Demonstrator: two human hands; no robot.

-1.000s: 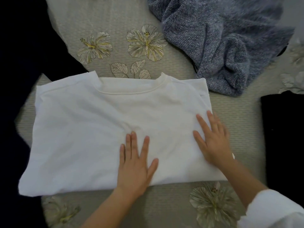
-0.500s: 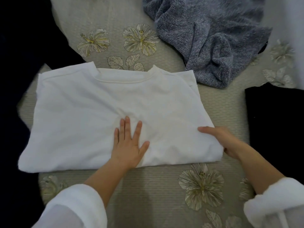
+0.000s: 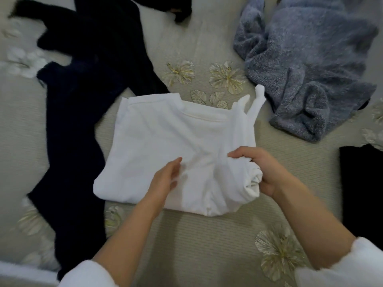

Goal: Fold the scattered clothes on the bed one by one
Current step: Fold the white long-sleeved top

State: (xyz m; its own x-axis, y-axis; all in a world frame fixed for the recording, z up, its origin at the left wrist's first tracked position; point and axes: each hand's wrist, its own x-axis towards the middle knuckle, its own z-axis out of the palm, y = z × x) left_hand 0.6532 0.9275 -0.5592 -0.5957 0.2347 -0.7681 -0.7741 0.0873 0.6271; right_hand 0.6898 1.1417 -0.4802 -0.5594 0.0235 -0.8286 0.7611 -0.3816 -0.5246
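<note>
The bed (image 3: 207,255) fills the whole view under a pale grey-beige spread (image 3: 323,179) with fine ribbed lines. Gold-outlined patterns are stitched into it: 2 flowers (image 3: 227,76) side by side near the top middle, 3 small leaves (image 3: 209,98) just below them, and a large bloom (image 3: 277,253) at lower right. Paler, blurred blossoms (image 3: 22,61) show at far left. The light is soft and dim.

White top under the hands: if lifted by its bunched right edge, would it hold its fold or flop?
Probably flop: the white top crumples into a soft roll where the right hand grips it, and a loose end trails beyond. Likely light, as one hand's fingers gather that much cloth. It may drag rather than slide on the ribbed bedspread.
</note>
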